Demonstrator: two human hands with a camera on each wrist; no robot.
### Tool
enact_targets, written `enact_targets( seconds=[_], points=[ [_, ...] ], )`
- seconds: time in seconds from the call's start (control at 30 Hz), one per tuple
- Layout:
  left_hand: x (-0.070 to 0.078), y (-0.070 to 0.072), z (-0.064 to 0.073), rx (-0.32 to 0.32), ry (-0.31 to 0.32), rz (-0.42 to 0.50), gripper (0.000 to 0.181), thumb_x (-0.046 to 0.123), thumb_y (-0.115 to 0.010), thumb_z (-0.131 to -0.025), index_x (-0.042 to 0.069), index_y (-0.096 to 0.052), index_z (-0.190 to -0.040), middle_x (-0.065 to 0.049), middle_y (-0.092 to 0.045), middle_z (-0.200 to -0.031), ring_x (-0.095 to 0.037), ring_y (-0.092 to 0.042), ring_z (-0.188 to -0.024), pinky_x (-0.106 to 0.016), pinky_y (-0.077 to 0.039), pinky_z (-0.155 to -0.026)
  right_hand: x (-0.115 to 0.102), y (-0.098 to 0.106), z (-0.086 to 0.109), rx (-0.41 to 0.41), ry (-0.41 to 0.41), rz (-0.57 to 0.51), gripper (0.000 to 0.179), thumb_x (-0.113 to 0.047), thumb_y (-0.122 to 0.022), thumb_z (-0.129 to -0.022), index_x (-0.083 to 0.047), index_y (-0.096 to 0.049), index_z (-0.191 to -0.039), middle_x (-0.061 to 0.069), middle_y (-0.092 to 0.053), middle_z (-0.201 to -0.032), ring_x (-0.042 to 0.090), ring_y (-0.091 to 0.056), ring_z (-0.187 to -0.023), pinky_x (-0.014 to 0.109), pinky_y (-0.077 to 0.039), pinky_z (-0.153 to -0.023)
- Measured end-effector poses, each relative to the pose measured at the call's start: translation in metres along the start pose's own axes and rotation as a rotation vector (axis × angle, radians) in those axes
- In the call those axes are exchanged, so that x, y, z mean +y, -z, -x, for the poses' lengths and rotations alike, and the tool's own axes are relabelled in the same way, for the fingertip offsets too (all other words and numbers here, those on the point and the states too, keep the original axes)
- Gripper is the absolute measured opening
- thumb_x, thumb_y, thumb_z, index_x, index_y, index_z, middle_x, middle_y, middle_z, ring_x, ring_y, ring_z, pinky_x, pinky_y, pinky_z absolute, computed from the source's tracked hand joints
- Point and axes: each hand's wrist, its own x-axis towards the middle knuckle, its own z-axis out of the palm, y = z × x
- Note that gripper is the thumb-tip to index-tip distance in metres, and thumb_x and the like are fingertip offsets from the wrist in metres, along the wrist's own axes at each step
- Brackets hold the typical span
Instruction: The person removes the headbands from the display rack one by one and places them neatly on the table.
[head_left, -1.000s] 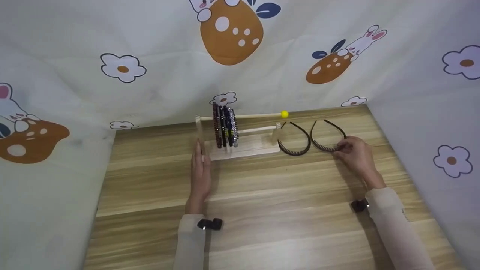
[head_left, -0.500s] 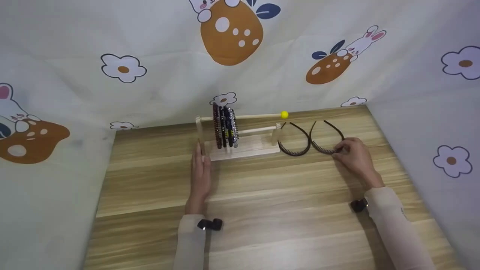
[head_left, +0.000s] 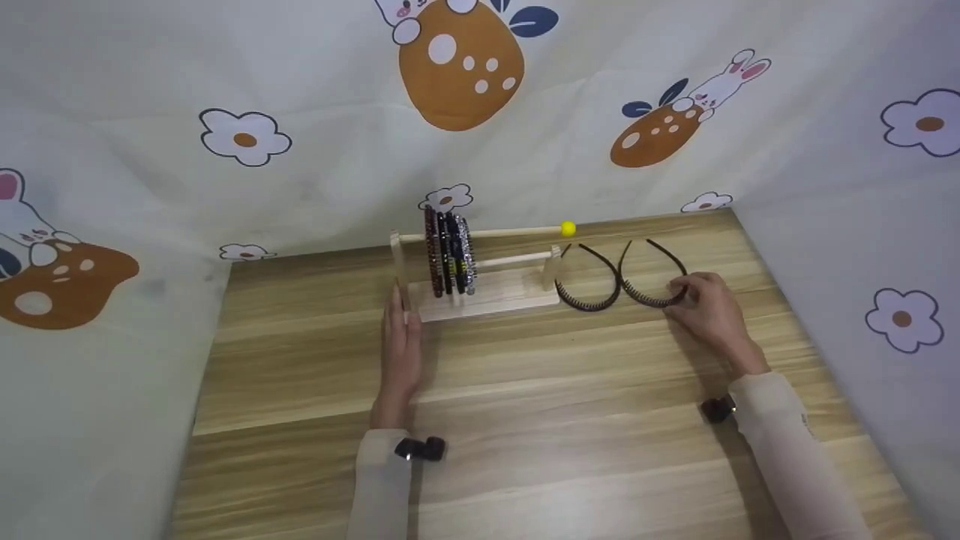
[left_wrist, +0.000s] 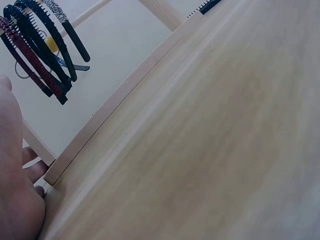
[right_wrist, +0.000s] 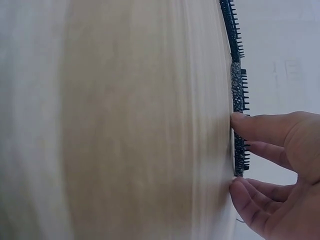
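A wooden rack [head_left: 487,304] stands at the table's back, with several dark and glittery toothed headbands [head_left: 450,255] hanging on its rods. My left hand [head_left: 403,356] rests with straight fingers against the rack's left end; in the left wrist view some fingertips show behind the base corner. To the right of the rack, two toothed headbands lie side by side, a black headband [head_left: 592,306] nearer it and a speckled headband [right_wrist: 237,87] farther right. My right hand [head_left: 712,311] pinches the speckled one at its lower right curve, thumb and forefinger on either side of my grip.
The upper rod ends in a yellow ball [head_left: 568,229]. Behind the wood-grain table [head_left: 525,420] hangs a patterned cloth [head_left: 330,90], close to the rack's back, and another stretch of cloth [head_left: 885,232] bounds the right edge.
My right hand has shifted slightly left, and the speckled headband has slid a little that way with it. The left hand and the rack hold still.
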Motion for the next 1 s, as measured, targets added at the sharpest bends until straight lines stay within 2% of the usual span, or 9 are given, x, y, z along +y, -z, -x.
enact_targets(
  seconds=[0.17, 0.27, 0.4, 0.53, 0.67, 0.77, 0.9, 1.0],
  points=[
    [0.002, -0.001, 0.001, 0.001, 0.011, -0.009, 0.067, 0.042, -0.033, -0.121, 0.022, -0.012, -0.180, -0.015, -0.009, -0.186, -0.050, -0.015, -0.168, -0.080, -0.014, -0.128, -0.009, 0.007, 0.003, -0.021, -0.027, 0.023, 0.061, -0.009, -0.093, -0.090, 0.010, -0.066, -0.142, 0.044, -0.045, -0.154, 0.063, -0.053, -0.132, 0.079, -0.042, -0.112],
    [0.002, 0.000, 0.001, 0.006, 0.006, -0.012, 0.066, 0.041, -0.034, -0.121, 0.020, -0.012, -0.180, -0.017, -0.010, -0.186, -0.050, -0.014, -0.168, -0.080, -0.013, -0.129, -0.019, 0.010, 0.006, -0.004, -0.031, 0.047, 0.065, -0.011, -0.093, -0.090, 0.009, -0.064, -0.145, 0.045, -0.041, -0.159, 0.067, -0.051, -0.135, 0.082, -0.042, -0.111],
    [0.001, 0.000, 0.000, 0.015, -0.021, -0.014, 0.067, 0.039, -0.034, -0.121, 0.018, -0.012, -0.180, -0.017, -0.011, -0.186, -0.050, -0.015, -0.167, -0.081, -0.012, -0.128, -0.039, 0.008, 0.011, 0.071, -0.016, 0.052, 0.059, -0.010, -0.087, -0.095, 0.007, -0.064, -0.147, 0.042, -0.041, -0.161, 0.065, -0.048, -0.140, 0.082, -0.044, -0.108],
    [0.000, 0.001, 0.000, 0.016, -0.038, -0.009, 0.067, 0.038, -0.034, -0.121, 0.018, -0.012, -0.180, -0.017, -0.011, -0.186, -0.051, -0.016, -0.167, -0.082, -0.012, -0.127, -0.062, -0.002, 0.016, 0.188, 0.040, 0.006, 0.051, -0.006, -0.083, -0.098, 0.007, -0.066, -0.144, 0.038, -0.048, -0.157, 0.060, -0.049, -0.140, 0.076, -0.046, -0.107],
    [0.001, 0.001, -0.001, 0.009, -0.025, -0.007, 0.066, 0.037, -0.035, -0.121, 0.018, -0.012, -0.180, -0.017, -0.011, -0.186, -0.051, -0.017, -0.167, -0.082, -0.013, -0.127, -0.086, -0.014, 0.019, 0.294, 0.094, -0.055, 0.045, -0.003, -0.084, -0.097, 0.005, -0.070, -0.139, 0.031, -0.057, -0.150, 0.049, -0.063, -0.120, 0.060, -0.055, -0.094],
    [0.001, 0.001, -0.001, 0.006, -0.010, -0.002, 0.066, 0.037, -0.036, -0.121, 0.020, -0.012, -0.180, -0.016, -0.012, -0.186, -0.050, -0.017, -0.167, -0.080, -0.014, -0.128, -0.105, -0.022, 0.021, 0.334, 0.126, -0.105, 0.041, 0.000, -0.085, -0.095, 0.002, -0.074, -0.134, 0.025, -0.064, -0.142, 0.039, -0.068, -0.108, 0.037, -0.058, -0.084],
    [0.002, 0.001, -0.001, 0.011, -0.007, 0.002, 0.065, 0.036, -0.036, -0.121, 0.020, -0.013, -0.180, -0.016, -0.013, -0.185, -0.049, -0.018, -0.167, -0.079, -0.015, -0.129, -0.131, -0.034, 0.023, 0.327, 0.179, -0.213, 0.036, 0.002, -0.086, -0.095, 0.002, -0.077, -0.129, 0.020, -0.070, -0.132, 0.033, -0.072, -0.104, 0.012, -0.054, -0.077],
    [0.002, 0.001, 0.000, 0.010, -0.011, -0.001, 0.065, 0.036, -0.036, -0.122, 0.020, -0.013, -0.180, -0.017, -0.013, -0.185, -0.050, -0.018, -0.167, -0.080, -0.015, -0.129, -0.148, -0.044, 0.023, 0.287, 0.228, -0.282, 0.034, 0.002, -0.086, -0.096, 0.002, -0.077, -0.129, 0.018, -0.072, -0.124, 0.031, -0.074, -0.096, 0.010, -0.055, -0.075]
  ],
)
